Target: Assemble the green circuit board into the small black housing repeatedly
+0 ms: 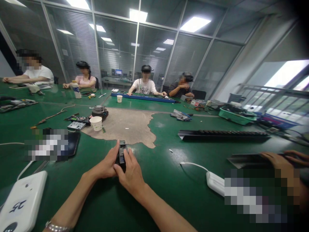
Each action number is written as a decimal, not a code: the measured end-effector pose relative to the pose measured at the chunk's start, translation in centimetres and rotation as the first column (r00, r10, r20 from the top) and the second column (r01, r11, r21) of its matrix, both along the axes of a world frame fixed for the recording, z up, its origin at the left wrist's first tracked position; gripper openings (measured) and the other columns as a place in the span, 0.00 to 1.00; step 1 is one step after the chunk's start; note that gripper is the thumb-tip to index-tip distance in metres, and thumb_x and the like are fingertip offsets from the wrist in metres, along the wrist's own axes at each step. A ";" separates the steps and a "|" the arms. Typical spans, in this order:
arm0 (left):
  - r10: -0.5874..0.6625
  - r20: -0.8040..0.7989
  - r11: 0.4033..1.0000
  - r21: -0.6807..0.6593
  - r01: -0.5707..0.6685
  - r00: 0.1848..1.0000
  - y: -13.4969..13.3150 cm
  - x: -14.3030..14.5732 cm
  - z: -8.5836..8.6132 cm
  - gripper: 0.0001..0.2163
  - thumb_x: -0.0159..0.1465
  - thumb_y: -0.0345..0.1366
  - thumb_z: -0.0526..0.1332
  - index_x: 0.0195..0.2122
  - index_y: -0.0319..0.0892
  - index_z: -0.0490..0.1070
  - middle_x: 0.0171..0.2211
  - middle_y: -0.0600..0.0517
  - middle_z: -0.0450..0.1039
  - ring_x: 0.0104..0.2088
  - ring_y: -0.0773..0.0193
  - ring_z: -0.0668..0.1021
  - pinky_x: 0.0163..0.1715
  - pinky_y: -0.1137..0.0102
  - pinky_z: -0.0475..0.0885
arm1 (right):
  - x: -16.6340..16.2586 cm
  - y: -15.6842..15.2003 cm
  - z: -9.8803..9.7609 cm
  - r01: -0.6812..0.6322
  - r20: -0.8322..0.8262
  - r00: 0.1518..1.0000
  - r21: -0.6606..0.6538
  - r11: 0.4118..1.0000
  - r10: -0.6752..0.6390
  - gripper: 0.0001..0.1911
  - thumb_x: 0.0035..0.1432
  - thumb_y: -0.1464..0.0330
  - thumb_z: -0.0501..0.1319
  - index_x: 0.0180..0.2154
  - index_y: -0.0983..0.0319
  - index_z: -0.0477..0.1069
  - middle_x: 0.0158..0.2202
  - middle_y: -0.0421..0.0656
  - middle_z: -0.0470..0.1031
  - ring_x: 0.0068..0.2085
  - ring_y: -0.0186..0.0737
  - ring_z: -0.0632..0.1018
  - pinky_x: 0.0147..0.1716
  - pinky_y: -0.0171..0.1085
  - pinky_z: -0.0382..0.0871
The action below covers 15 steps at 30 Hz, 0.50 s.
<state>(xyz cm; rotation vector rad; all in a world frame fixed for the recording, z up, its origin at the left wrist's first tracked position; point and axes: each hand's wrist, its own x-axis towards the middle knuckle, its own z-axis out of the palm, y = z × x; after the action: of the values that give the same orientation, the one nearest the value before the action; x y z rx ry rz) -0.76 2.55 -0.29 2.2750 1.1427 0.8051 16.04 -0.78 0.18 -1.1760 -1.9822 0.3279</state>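
Between my two hands is a small dark boxy device [123,149] with grey and black parts on its upper face; its exact kind I cannot make out. My left hand [109,163] grips it along the left side, thumb and fingers partly hidden by it. On the other side my right hand [132,172] is closed on it, with fingertips on its top and right edge. The device stands low over the green table [156,180], just in front of a worn beige patch [130,124].
A white cup [96,123] and disassembled electronic parts [78,124] stand beyond my left hand. On the left lies a white power bank [26,199]. Long black rails [222,135] lie right, where a neighbour's hand [277,159] rests. Several people sit across the table.
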 end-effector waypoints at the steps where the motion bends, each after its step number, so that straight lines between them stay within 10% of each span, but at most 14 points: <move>1: 0.002 -0.004 1.000 -0.002 -0.002 1.000 0.0 0.0 0.0 0.54 0.53 0.32 0.63 0.66 0.44 0.16 0.66 0.37 0.41 0.63 0.39 0.56 0.59 0.44 0.53 | 0.0 0.0 -0.1 0.000 -0.004 1.000 -0.008 1.000 0.000 0.37 0.57 0.63 0.61 0.64 0.66 0.51 0.63 0.57 0.56 0.63 0.56 0.60 0.58 0.54 0.59; 15: 0.037 0.019 0.998 -0.052 -0.036 0.999 -0.1 -0.2 0.0 0.55 0.55 0.44 0.66 0.66 0.47 0.17 0.68 0.40 0.37 0.65 0.41 0.51 0.61 0.45 0.50 | 2.7 0.5 3.1 0.067 -0.139 0.989 0.069 0.995 -0.057 0.30 0.60 0.67 0.56 0.63 0.67 0.55 0.62 0.53 0.59 0.63 0.50 0.61 0.61 0.51 0.57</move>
<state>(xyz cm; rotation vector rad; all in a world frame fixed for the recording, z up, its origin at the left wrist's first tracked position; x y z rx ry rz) -0.92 2.44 -0.31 2.2051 1.1858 0.8014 18.71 -0.25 3.32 -1.1356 -1.8201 0.2930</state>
